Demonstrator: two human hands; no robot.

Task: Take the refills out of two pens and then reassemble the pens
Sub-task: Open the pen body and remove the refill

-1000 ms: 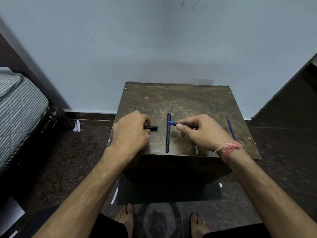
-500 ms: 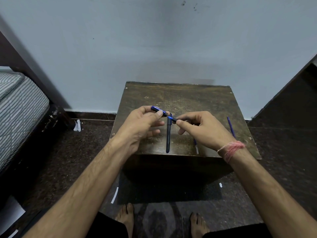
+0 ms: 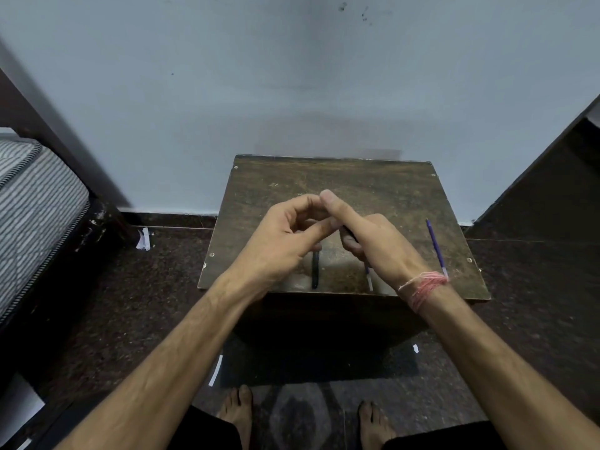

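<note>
My left hand (image 3: 279, 238) and my right hand (image 3: 380, 248) meet in the air above the small wooden table (image 3: 373, 190). Their fingers curl round a dark pen piece (image 3: 349, 233), of which only a short stretch shows between the hands. A dark pen (image 3: 315, 271) lies on the table below my left hand, pointing towards me. One thin refill (image 3: 369, 280) pokes out from under my right hand near the front edge. A second blue refill (image 3: 436, 248) lies towards the table's right side.
The table stands against a pale wall. A bed with a striped mattress (image 3: 35, 216) is at the left and a dark panel (image 3: 552, 190) at the right. Paper scraps (image 3: 216, 371) lie on the dark floor, and my bare feet (image 3: 237, 410) are below.
Both hands rose off the table and came together. My left hand lifted a pen piece and brought it to the piece pinched in my right; the fingers now cover the join.
</note>
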